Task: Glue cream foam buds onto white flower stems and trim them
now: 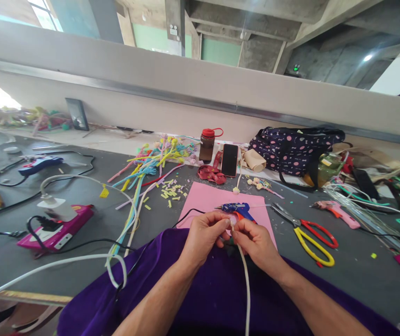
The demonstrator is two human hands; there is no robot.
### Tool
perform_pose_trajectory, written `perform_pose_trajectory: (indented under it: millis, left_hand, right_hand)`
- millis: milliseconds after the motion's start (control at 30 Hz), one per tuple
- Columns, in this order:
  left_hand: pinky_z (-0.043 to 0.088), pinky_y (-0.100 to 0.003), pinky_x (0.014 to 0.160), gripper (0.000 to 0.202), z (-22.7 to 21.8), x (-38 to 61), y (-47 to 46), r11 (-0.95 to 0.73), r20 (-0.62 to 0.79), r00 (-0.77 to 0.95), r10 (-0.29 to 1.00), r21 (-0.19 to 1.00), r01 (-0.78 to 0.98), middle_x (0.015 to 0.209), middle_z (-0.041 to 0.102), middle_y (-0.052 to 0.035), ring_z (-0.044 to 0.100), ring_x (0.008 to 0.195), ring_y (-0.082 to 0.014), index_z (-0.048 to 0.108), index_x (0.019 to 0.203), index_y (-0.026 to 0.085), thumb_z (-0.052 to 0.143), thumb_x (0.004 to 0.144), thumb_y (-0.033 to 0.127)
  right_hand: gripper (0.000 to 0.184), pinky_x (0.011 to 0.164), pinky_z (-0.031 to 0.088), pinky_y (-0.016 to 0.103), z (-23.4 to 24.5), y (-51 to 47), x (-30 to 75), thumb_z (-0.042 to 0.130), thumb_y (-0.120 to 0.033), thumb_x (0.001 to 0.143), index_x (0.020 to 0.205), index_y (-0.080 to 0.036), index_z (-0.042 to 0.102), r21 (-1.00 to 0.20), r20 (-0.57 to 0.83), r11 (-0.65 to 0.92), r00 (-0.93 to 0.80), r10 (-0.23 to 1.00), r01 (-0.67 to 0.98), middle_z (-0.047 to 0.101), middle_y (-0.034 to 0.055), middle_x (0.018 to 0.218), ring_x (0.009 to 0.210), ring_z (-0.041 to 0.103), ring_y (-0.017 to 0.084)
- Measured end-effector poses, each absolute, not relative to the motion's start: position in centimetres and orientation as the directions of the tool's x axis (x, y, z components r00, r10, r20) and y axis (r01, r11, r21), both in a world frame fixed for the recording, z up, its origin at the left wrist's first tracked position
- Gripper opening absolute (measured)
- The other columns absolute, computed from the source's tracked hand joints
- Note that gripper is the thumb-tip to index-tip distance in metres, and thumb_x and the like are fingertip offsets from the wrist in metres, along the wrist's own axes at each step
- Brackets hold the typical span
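My left hand [205, 233] and my right hand [252, 240] meet over my lap, both pinched shut on the top end of a white pipe cleaner [246, 284] that hangs down between my arms. A small pale bud sits at its tip between my fingertips. Just beyond my hands a blue glue gun [237, 208] lies on a pink sheet [207, 198]. A purple cloth [200, 298] covers my lap.
Scissors with red and yellow handles [308, 235] lie right of the sheet. A pink power strip [58, 228] with cables sits at left. Coloured pipe cleaners [151, 163], a brown bottle [207, 145], a phone [229, 160] and a dotted bag [293, 149] line the back.
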State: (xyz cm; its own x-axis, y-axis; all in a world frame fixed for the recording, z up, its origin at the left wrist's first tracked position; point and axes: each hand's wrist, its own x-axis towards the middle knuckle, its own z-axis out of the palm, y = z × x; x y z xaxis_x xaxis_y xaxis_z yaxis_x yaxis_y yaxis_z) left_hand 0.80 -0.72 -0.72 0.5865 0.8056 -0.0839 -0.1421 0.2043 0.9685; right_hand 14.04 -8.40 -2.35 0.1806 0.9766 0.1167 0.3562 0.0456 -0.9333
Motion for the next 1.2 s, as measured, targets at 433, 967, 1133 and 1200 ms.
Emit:
perform_pose_trajectory:
  millis: [433, 967, 1133, 1200]
  left_hand:
    - [0.04, -0.016, 0.039, 0.019, -0.96, 0.87, -0.69, 0.217, -0.086, 0.591, 0.802, 0.964, -0.154, 0.052, 0.06, -0.0003, 0.051, 0.041, -0.0073, 0.065, 0.071, 0.012, 0.066, 0.07, 0.031]
    - [0.042, -0.017, 0.041, 0.025, -0.84, 0.78, -0.8, 0.177, -0.03, 0.596, 0.802, 0.966, -0.189, 0.057, 0.063, -0.0023, 0.054, 0.049, -0.01, 0.071, 0.084, 0.012, 0.064, 0.072, 0.032]
    - [0.042, -0.017, 0.041, 0.024, -0.86, 0.77, -0.95, 0.178, -0.026, 0.598, 0.801, 0.964, -0.197, 0.058, 0.062, -0.0017, 0.053, 0.049, -0.0092, 0.072, 0.087, 0.012, 0.062, 0.074, 0.029]
    - [0.042, -0.017, 0.041, 0.023, -0.92, 0.79, -0.98, 0.172, -0.02, 0.599, 0.8, 0.965, -0.196, 0.059, 0.062, -0.0017, 0.053, 0.049, -0.009, 0.071, 0.088, 0.012, 0.061, 0.075, 0.028]
  right_hand:
    - [0.021, 0.041, 0.034, 0.02, -2.11, -8.34, 13.86, 0.052, -0.032, 0.084, 0.068, -0.019, 0.05, -0.967, 0.083, 0.037, 0.174, 0.981, 0.254, 0.045, -0.0048, 0.055, 0.043, 0.04, 0.009]
    - [0.023, 0.041, 0.033, 0.02, -2.15, -8.18, 14.16, 0.052, -0.038, 0.085, 0.071, -0.02, 0.05, -0.97, 0.07, 0.025, 0.18, 0.981, 0.241, 0.042, -0.0057, 0.053, 0.043, 0.04, 0.009]
    - [0.02, 0.041, 0.031, 0.02, -2.16, -8.21, 14.2, 0.051, -0.034, 0.086, 0.072, -0.02, 0.05, -0.969, 0.072, 0.025, 0.187, 0.98, 0.245, 0.042, -0.0059, 0.054, 0.043, 0.039, 0.009]
    - [0.02, 0.042, 0.031, 0.02, -2.17, -8.21, 14.19, 0.05, -0.033, 0.086, 0.072, -0.02, 0.05, -0.965, 0.079, 0.028, 0.186, 0.979, 0.261, 0.042, -0.0059, 0.054, 0.044, 0.039, 0.009]
